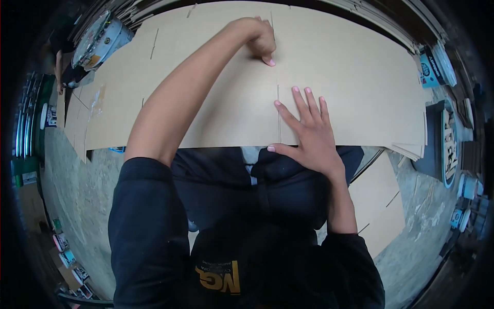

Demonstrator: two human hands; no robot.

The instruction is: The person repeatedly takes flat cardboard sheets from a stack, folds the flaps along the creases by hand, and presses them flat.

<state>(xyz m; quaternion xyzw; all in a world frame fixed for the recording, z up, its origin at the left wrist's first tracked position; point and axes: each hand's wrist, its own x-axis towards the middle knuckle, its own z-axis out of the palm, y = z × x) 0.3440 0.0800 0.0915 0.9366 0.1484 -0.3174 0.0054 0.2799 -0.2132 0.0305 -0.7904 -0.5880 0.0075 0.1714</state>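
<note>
A large flat cardboard sheet [360, 77] with short slits and a crease lies across the view in front of my legs. Near its far middle, my left hand [263, 41] is curled into a fist, its thumb touching the board beside the crease; whether anything is inside the fingers is hidden. Closer to me, my right hand [309, 126] rests flat on the cardboard with fingers spread, just right of the slit, its thumb at the near edge.
A bucket [105, 44] stands at the upper left, near a person's arm [59, 64]. On the right are a blue container [429, 67] and a dark bin [432, 139]. Another cardboard piece [381, 206] lies on the floor at the lower right.
</note>
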